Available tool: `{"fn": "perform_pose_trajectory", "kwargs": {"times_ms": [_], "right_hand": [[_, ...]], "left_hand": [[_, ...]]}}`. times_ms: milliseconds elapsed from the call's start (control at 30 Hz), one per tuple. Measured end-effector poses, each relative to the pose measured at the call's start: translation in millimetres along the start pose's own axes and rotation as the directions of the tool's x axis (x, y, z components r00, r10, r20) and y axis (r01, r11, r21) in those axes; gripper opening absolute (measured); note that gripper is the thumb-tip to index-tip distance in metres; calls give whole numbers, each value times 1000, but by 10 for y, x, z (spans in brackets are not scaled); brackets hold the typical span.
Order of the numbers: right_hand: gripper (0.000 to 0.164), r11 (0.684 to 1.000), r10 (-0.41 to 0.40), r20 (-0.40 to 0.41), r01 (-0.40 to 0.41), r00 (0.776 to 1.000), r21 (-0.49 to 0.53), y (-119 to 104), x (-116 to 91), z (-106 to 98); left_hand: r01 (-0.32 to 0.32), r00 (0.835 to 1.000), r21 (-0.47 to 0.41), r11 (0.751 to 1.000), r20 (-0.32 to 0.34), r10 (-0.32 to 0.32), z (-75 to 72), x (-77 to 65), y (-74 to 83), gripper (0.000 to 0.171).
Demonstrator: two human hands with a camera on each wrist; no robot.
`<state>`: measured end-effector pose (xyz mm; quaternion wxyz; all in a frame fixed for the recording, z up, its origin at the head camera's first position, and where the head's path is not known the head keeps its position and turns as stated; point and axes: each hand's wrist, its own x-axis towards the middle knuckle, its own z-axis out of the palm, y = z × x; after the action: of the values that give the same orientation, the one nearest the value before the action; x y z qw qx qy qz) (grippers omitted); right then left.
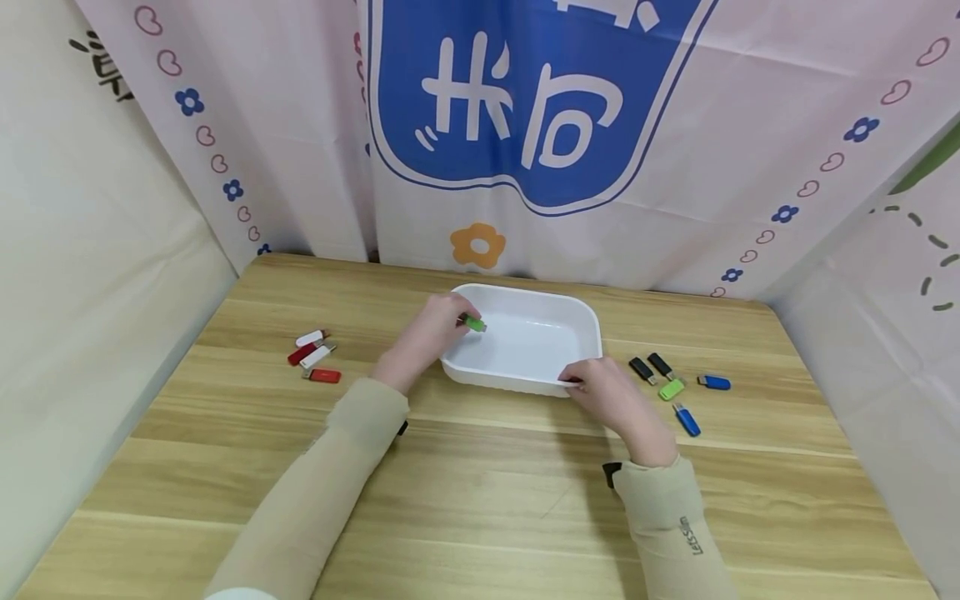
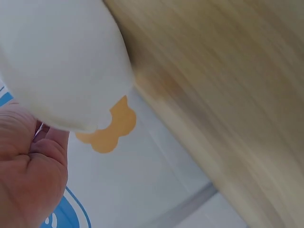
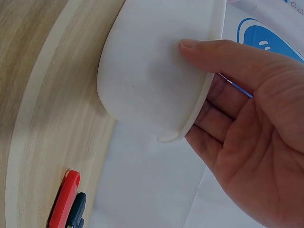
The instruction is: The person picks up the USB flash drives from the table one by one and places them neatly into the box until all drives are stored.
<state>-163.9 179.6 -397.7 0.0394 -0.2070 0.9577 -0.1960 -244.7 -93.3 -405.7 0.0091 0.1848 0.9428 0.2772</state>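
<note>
Desk w/ a white tray at far-centre, worked from both ends.
Tray sits upright btwn two loose groups, prob. so both stay in easy reach: red + white sticks on L; blk, blue + lime sticks on R. R hand, partly closed, grips tray's near-R rim, prob. to steady it. L hand, nearly closed, pinches a green USB stick above tray's L end, tip poking out. Head cam shows that stick; L wrist cam doesn't, b/c tray wall blocks the fingertips. R wrist cam shows thumb along tray's outer wall, barely seen from head.
</note>
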Motion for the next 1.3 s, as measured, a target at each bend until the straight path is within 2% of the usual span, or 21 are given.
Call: {"fn": "perform_pose_trajectory", "kwargs": {"times_ms": [433,633,833,933,1000,1133,1300], "right_hand": [[13,1000,19,14,-19,1000,2,-12,-4,-10],[12,1000,8,3,-8,1000,-4,-4,0,-4],[12,1000,11,5,-11,1000,-2,-7,-6,-1],[12,1000,9,9,-9,1000,-6,-9,-6,3],[12,1000,8,11,-8,1000,-9,-8,-7,6],[12,1000,8,9,-7,1000,-14,-11,-9,4],[12,1000,10,6,-10,1000,-16,-16,-7,-2]], "left_hand": [[7,1000,62,998,8,-8,137,115,21,23],[-12,1000,89,996,22,10,154,156,9,21],[17,999,78,997,49,-21,152,155,29,20],[5,999,119,993,48,-11,160,153,39,19],[-18,999,178,984,41,11,169,153,47,18],[-52,998,314,948,32,44,196,164,56,17],[-87,996,468,879,43,76,205,165,88,17]]}}
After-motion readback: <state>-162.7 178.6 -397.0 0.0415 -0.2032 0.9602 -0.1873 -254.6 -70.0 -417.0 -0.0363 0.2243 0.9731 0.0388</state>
